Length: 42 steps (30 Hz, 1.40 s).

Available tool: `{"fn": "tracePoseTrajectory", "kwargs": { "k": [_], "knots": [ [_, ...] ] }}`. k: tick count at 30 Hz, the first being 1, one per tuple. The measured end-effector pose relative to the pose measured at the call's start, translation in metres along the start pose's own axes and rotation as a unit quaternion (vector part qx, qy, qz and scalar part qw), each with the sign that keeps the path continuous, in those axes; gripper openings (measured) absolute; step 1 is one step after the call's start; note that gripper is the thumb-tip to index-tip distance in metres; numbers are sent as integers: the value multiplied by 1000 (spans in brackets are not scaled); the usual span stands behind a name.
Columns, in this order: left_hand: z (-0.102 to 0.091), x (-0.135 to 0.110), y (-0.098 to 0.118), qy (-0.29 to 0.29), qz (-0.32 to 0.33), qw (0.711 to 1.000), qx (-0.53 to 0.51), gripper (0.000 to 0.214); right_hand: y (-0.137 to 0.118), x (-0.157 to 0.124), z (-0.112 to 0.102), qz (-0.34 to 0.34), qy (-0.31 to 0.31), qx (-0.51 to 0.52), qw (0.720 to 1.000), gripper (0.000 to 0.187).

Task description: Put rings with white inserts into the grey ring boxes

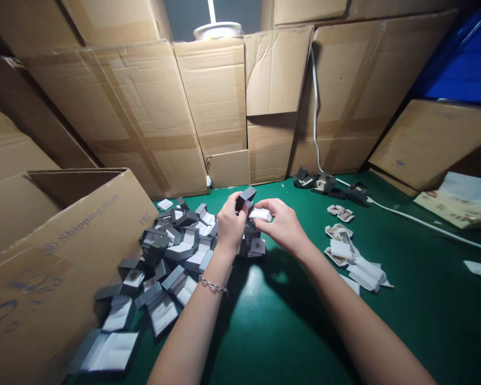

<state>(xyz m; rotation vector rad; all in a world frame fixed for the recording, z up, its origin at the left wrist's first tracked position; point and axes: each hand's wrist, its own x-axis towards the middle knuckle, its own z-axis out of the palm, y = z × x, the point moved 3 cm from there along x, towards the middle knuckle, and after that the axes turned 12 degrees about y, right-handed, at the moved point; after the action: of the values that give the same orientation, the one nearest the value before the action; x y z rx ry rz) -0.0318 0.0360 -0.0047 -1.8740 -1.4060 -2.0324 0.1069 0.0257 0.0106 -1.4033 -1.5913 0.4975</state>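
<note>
My left hand [229, 222] is closed around a small dark grey hinged box [245, 198] with its lid up, held above the green table [288, 326]. My right hand [282, 224] pinches a white insert pad [261, 214] right beside that box. Just below and left of the hands lies a heap of several open grey boxes with white linings [172, 251]. A silver bracelet [213, 285] sits on my left wrist.
A large cardboard carton [60, 256] stands at the left. Cardboard sheets [216, 101] wall the back. White pads and small cards [350, 256] lie at the right, more grey boxes [328, 184] behind them. A white cable [417, 219] crosses the table.
</note>
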Motion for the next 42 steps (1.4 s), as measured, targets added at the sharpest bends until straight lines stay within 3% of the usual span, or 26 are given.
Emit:
{"fn": "tracePoseTrajectory", "kwargs": {
  "k": [3, 6, 11, 17, 23, 33, 38, 42],
  "knots": [
    [1, -2, 3, -1, 57, 998, -12, 27, 0, -1, 0, 25, 17, -1, 1000, 37],
    [2, -5, 5, 10, 74, 997, -33, 29, 2, 0, 2, 40, 28, 1, 999, 39],
    [4, -6, 5, 24, -7, 999, -41, 37, 0, -1, 3, 32, 26, 0, 999, 38],
    [5, -5, 5, 3, -82, 997, -4, 21, -1, -1, 2, 44, 19, 9, 999, 39],
    [2, -3, 6, 22, -95, 995, -12, 24, 3, 0, 4, 38, 5, 58, 998, 45],
    [4, -3, 4, 16, -134, 990, -46, 25, -5, -4, 4, -29, 53, 72, 996, 37],
    [3, -2, 2, 25, -114, 992, -55, 26, -5, -4, 5, -19, 32, 86, 996, 47],
    [2, -2, 0, 23, -110, 993, -28, 23, -4, -6, 6, -26, 51, 88, 994, 50]
  ]
}}
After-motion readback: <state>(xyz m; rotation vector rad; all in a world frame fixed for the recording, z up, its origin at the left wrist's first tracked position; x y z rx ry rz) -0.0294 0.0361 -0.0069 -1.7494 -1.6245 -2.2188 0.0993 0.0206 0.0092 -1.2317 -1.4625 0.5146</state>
